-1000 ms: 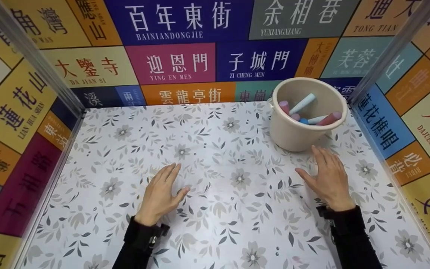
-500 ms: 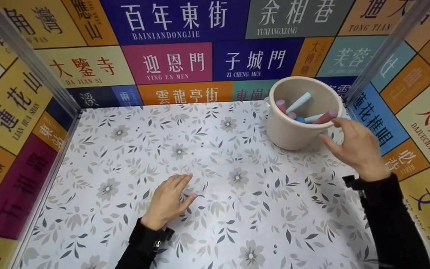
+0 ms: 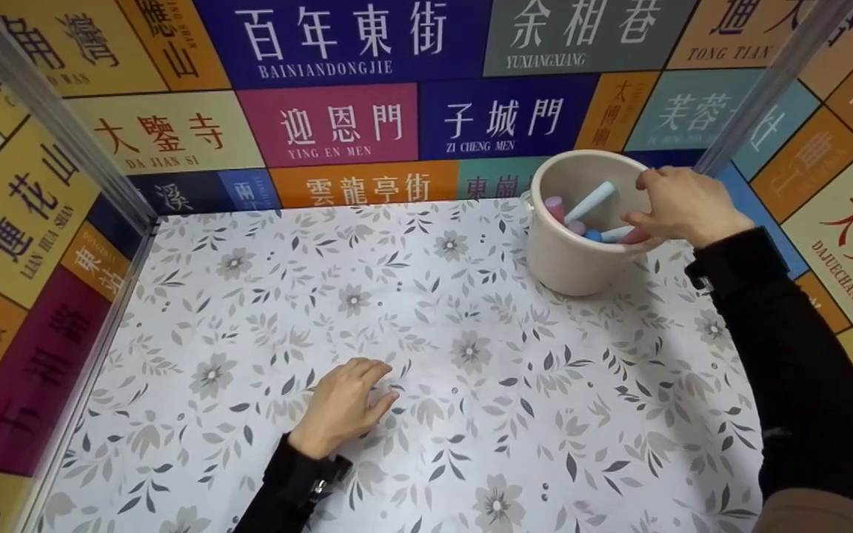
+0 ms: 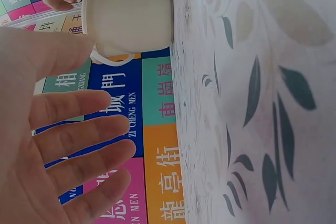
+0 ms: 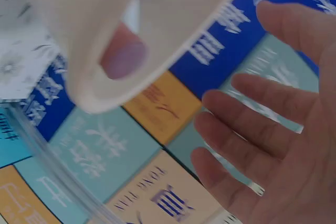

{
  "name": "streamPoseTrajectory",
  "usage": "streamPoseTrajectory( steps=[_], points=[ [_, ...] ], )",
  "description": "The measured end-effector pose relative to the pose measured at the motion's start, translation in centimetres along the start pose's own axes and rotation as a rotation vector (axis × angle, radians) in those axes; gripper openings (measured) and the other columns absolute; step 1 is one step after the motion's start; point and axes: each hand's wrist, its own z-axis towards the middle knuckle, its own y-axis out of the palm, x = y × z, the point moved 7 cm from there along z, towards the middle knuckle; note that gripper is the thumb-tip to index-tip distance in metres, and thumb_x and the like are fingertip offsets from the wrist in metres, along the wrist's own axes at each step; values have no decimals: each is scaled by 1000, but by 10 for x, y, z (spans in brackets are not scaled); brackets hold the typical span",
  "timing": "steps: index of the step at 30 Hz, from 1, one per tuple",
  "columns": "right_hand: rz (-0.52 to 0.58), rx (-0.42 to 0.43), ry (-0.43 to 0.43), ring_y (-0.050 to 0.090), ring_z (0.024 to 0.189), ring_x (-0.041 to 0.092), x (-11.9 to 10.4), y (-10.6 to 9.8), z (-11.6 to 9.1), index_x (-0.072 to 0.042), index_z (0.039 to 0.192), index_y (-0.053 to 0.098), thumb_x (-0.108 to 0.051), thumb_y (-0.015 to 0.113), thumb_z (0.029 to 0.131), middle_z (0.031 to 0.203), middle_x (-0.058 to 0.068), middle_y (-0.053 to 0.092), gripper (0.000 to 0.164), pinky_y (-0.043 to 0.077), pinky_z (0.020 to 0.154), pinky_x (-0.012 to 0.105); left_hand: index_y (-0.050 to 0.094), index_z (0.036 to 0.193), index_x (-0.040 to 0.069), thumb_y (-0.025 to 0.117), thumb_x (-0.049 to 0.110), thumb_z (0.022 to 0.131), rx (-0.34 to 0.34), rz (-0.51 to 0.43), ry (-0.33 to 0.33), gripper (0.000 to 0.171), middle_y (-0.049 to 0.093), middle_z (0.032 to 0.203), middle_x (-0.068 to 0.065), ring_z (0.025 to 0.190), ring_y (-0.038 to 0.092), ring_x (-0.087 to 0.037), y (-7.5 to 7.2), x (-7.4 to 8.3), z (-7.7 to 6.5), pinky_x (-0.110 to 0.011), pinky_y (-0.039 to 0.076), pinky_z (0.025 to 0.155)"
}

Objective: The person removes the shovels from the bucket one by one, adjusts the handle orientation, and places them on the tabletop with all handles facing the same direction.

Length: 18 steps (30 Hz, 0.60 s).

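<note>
Cream tapered bucket (image 3: 571,266), rounded sticks (image 3: 592,200); right hand (image 3: 687,204) above.

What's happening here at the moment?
A person's right hand is at the rim of a cream bucket, fingers open and gripping nothing. Several chalk-like sticks, in pinks, purples and blues, are inside the bucket, which stands upright near the back of the floral-patterned tabletop. The left hand is away from the bucket, nearer the person, holding nothing.

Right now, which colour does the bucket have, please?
The bucket is cream, showing best in the head view.
</note>
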Motion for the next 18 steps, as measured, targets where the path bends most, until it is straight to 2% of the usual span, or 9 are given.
streamPoseTrajectory(
  steps=[6,9,13,18],
  points=[
    [-26,-149,3,65,98,44,-2,23,24,11,127,59,-31,69,98,116,35,67,52,56,86,61,76,115,7,82,27,90,-22,7,16,33,80,109,-8,102,75,-26,4,3,0,-39,64,85],
    [-67,-195,6,65,88,39,-4,31,29,8,112,62,-29,71,96,103,29,70,42,56,79,59,76,115,8,82,28,90,-34,0,26,33,80,110,-7,101,75,-25,6,5,1,-38,64,84],
    [-114,-199,15,64,82,38,-7,37,34,3,90,63,-21,70,92,91,24,69,26,57,76,62,75,116,7,81,26,90,-48,-9,25,33,80,111,-8,102,75,-26,9,4,0,-39,64,85],
    [-112,-198,41,62,80,37,-9,40,36,1,78,61,-9,65,87,86,21,65,13,57,74,61,75,118,6,81,26,90,-67,-15,13,34,80,112,-9,103,75,-27,13,3,0,-40,64,87]
  ],
)
